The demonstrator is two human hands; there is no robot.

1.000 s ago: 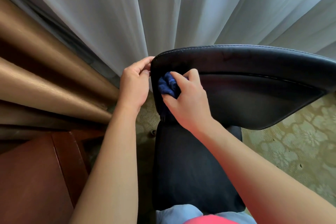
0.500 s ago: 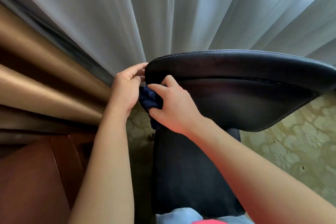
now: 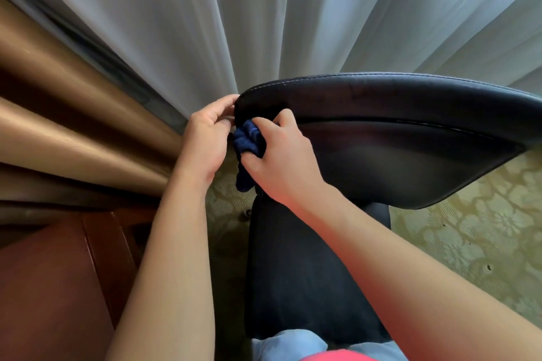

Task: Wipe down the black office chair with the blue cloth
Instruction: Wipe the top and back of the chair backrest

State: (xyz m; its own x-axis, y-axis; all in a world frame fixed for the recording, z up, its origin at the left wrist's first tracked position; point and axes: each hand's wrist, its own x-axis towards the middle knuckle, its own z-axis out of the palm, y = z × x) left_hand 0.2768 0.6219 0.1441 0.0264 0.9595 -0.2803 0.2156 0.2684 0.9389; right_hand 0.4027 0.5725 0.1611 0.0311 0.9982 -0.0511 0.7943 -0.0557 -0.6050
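Note:
The black office chair [image 3: 396, 138] stands in front of me, its padded backrest spanning the right half of the view and its dark seat [image 3: 302, 272] below. My right hand [image 3: 281, 161] grips the bunched blue cloth [image 3: 249, 141] and presses it against the left edge of the backrest. A tail of the cloth hangs down below the hand. My left hand [image 3: 208, 138] holds the backrest's left edge, fingers curled round the rim near the top corner.
White sheer curtains [image 3: 264, 14] hang right behind the chair, with brown drapes [image 3: 67, 114] at the left. A red-brown wooden piece of furniture [image 3: 52, 287] stands at lower left. Patterned green carpet [image 3: 469, 237] covers the floor to the right.
My right hand slid the cloth down and left along the backrest's edge, then back up a little. My left hand kept its hold on the rim.

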